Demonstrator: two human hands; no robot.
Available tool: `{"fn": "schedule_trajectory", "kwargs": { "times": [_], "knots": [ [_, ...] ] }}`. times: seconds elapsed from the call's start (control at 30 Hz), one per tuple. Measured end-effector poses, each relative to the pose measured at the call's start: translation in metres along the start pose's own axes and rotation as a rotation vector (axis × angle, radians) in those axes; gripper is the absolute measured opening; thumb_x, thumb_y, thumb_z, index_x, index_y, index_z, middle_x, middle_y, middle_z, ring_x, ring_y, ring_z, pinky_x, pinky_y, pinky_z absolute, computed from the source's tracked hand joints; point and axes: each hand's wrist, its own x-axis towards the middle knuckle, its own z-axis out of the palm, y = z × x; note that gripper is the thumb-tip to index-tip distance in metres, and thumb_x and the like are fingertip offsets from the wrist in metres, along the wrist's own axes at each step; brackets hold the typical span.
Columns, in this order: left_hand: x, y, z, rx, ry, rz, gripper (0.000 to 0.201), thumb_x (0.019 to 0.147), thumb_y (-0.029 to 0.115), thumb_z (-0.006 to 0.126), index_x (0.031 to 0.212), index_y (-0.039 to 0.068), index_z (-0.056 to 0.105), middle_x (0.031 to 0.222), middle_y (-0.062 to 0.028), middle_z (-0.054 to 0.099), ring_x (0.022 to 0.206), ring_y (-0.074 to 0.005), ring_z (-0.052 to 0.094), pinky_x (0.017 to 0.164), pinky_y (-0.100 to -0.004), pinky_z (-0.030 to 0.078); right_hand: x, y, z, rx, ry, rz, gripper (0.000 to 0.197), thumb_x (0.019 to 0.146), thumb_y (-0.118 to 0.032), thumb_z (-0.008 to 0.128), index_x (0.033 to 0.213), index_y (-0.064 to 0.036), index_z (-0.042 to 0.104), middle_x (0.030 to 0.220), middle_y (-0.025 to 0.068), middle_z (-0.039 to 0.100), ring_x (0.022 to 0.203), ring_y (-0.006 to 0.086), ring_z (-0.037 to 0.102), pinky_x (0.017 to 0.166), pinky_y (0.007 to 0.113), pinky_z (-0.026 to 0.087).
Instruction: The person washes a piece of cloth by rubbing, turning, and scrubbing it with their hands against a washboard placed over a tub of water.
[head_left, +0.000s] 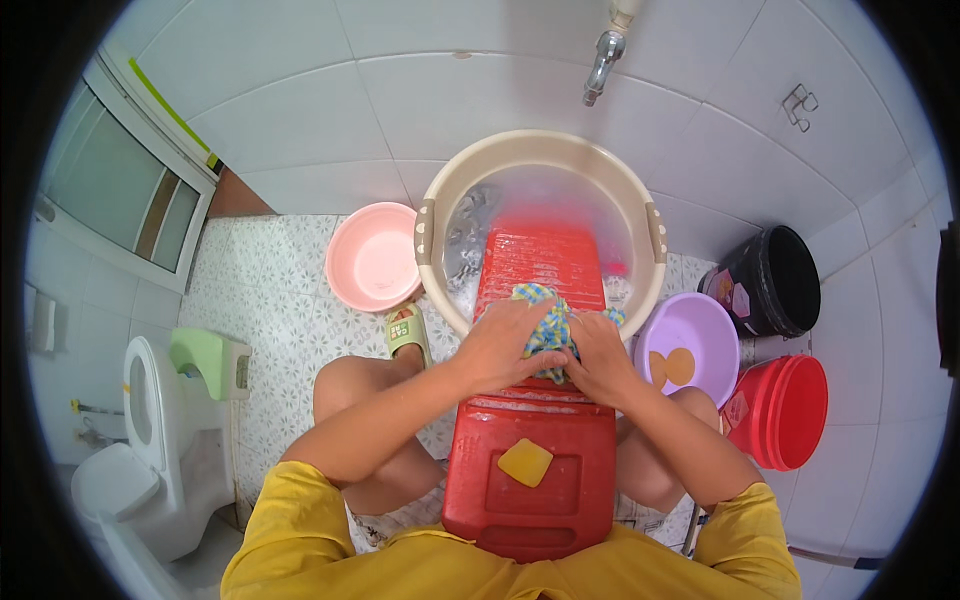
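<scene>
A long red washboard (pixel 530 420) slopes away from my body, its far ribbed end dipping into the water of a large beige basin (pixel 440 168). My left hand (pixel 503 345) and my right hand (pixel 600 358) are close together over the ribs, both closed on a bunched blue, yellow and green checked cloth (pixel 548 325). Part of the cloth is hidden under my fingers. White suds show along the ribs beside my hands. Nearer to me, a yellow bar of soap (pixel 525 463) rests in the board's flat recess.
Left of the basin stand a pink bowl (pixel 375 258), a green stool (pixel 208 352) and a white toilet (pixel 170 450). To the right are a purple bowl (pixel 690 325) with brownish round pieces in it, a black bucket (pixel 770 283) and a red bucket (pixel 785 412). A tap (pixel 604 68) overhangs the back.
</scene>
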Motion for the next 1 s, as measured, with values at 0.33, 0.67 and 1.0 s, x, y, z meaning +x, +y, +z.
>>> {"fn": "schedule_trajectory", "kwargs": {
  "times": [0.33,0.67,1.0],
  "knots": [
    [0.096,-0.078,0.032,0.671,0.287,-0.149,0.048,0.088,0.035,0.051,0.127,0.006,0.050,0.130,-0.0211,0.046,0.119,-0.0432,0.041,0.102,-0.0491,0.032,0.104,0.061,0.049,-0.390,0.064,0.326,0.053,0.086,-0.031,0.051,0.133,-0.0061,0.045,0.141,0.0180,0.037,0.124,0.0400,0.038,0.101,0.055,0.028],
    [-0.007,0.000,0.011,0.325,0.042,0.142,0.055,0.088,0.026,0.052,0.138,0.007,0.038,0.124,-0.0265,0.047,0.114,-0.0432,0.046,0.099,-0.0492,0.035,0.006,0.004,0.014,-0.195,0.017,0.001,0.042,0.083,-0.029,0.054,0.110,0.0028,0.061,0.125,0.0177,0.052,0.118,0.0410,0.045,0.099,0.050,0.034],
    [0.088,-0.072,0.024,0.565,0.074,-0.172,0.063,0.088,0.037,0.052,0.141,0.011,0.030,0.137,-0.0228,0.038,0.126,-0.0427,0.036,0.102,-0.0538,0.030,0.102,0.068,0.044,-0.444,0.062,0.196,0.044,0.087,-0.030,0.052,0.118,-0.0003,0.057,0.134,0.0175,0.044,0.117,0.0372,0.046,0.096,0.052,0.036]
  ]
}}
